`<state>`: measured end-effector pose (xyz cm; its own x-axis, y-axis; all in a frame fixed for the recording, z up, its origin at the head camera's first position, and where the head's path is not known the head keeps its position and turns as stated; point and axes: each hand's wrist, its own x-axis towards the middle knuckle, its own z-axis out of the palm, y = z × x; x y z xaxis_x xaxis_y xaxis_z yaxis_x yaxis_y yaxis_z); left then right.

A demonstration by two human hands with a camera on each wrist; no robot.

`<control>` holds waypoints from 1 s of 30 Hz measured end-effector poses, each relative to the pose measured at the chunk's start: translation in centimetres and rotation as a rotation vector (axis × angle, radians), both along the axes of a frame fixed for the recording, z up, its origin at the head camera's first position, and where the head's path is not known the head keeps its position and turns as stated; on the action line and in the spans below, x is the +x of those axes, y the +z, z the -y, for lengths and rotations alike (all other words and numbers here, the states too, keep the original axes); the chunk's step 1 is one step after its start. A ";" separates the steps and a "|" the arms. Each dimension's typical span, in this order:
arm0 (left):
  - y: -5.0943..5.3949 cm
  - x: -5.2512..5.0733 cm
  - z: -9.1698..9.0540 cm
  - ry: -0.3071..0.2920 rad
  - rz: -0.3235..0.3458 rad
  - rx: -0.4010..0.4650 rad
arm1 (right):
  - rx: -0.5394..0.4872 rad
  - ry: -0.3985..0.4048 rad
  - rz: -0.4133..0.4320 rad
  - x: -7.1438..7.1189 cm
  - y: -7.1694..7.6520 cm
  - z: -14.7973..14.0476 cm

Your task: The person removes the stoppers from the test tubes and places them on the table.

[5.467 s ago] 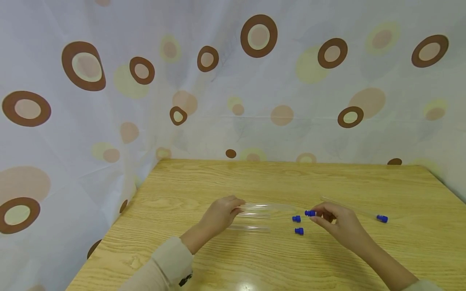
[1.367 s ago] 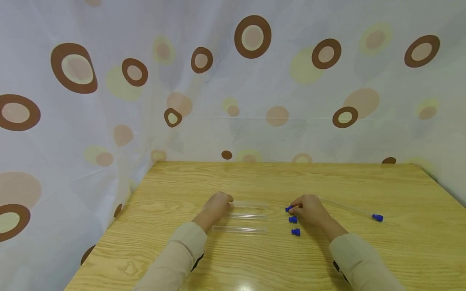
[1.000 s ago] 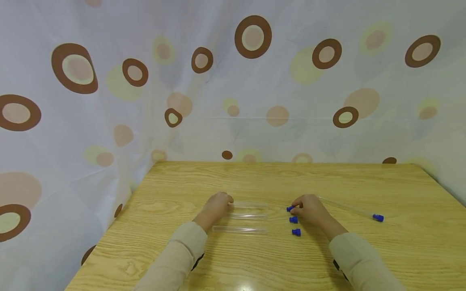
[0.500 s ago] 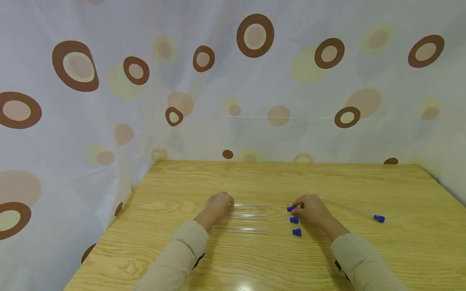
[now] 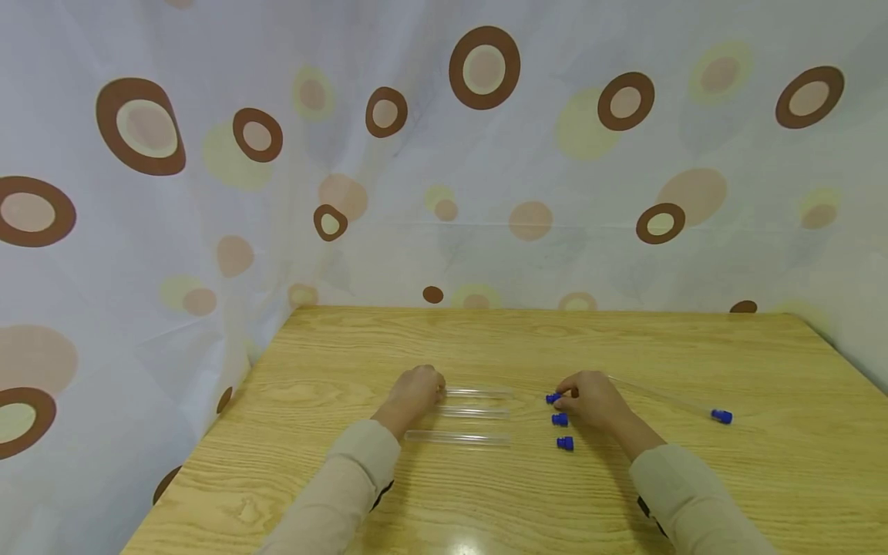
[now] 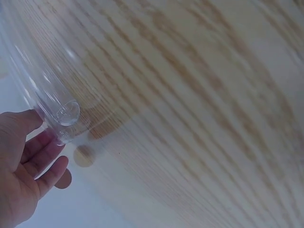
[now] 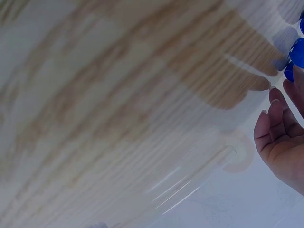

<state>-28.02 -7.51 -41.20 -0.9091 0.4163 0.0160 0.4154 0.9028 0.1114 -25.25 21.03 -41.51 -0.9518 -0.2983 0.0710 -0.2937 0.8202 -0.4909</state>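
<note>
Thumb and fingers of the left hand (image 5: 414, 393) pinch the left end of the far tube (image 5: 479, 392); those of the right hand (image 5: 595, 399) pinch the far cap (image 5: 552, 398). Two other tubes (image 5: 458, 438) and two other caps (image 5: 565, 443) lie nearer.

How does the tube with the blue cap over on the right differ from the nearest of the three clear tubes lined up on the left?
The capped tube has a blue cap on its right end, while the nearest tube shows none at either end. The capped tube lies slanted, while the nearest tube lies almost straight from side to side. Both are clear and lie on the table.
</note>
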 end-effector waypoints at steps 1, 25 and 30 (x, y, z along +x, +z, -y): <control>0.0 0.0 0.0 -0.004 -0.007 -0.007 | 0.000 -0.002 0.000 0.0 0.0 0.0; 0.0 0.0 0.1 -0.011 -0.001 -0.015 | -0.009 0.016 -0.018 0.2 0.1 0.0; 0.1 0.1 0.3 -0.012 0.004 -0.013 | -0.003 0.005 -0.008 0.2 0.2 0.0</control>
<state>-27.93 -7.83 -41.08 -0.9043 0.4269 0.0070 0.4253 0.8994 0.1010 -25.05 21.00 -41.33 -0.9497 -0.3028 0.0799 -0.3019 0.8172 -0.4911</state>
